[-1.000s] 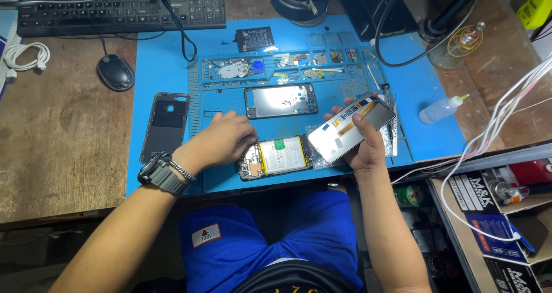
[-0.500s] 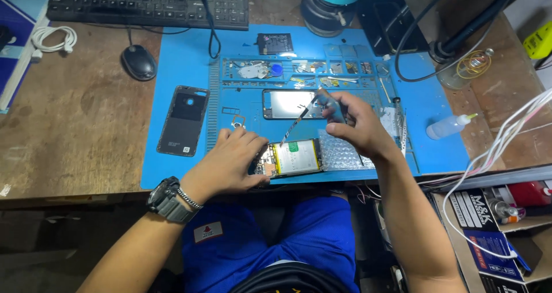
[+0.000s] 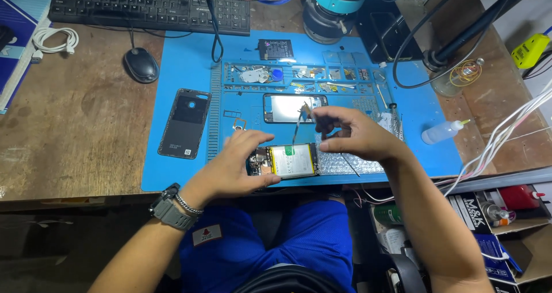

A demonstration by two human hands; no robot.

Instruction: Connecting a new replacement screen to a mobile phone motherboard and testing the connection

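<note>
Surface: a worn wooden desk (image 3: 86, 138) is covered in the middle by a blue work mat (image 3: 414, 115), whose upper part is moulded into small trays of screws and parts

Room: a black keyboard (image 3: 149, 8) and a mouse (image 3: 141, 64) are set at the back left, a coiled white cable (image 3: 54, 39) lies at the far left, and a teal machine base (image 3: 336, 6) stands at the back; a squeeze bottle (image 3: 441, 133) lies on its side at the mat's right edge, and shelves of boxes are seen at the lower right

Other parts: a dark back cover (image 3: 185, 123) lies on the left of the mat, and a phone screen (image 3: 290, 107) lies face up in the middle

Opened phone: the opened phone (image 3: 284, 161) lies flat at the near edge of the mat, its battery facing up, just left of a sheet of bubble wrap (image 3: 345, 165)

Left hand: the left hand (image 3: 236, 164) is curled over the left end of the opened phone, with the thumb pressed against its near edge and the fingers against its far edge

Right hand: the right hand (image 3: 356, 135) is held above the bubble wrap, to the right of the phone, and a pair of tweezers (image 3: 299, 123) is pinched in the fingertips, the tips pointed down at the battery

Change: half a second ago the right hand was raised further back over the screen; it has been brought nearer and lower, and the left hand has stayed on the phone
</note>
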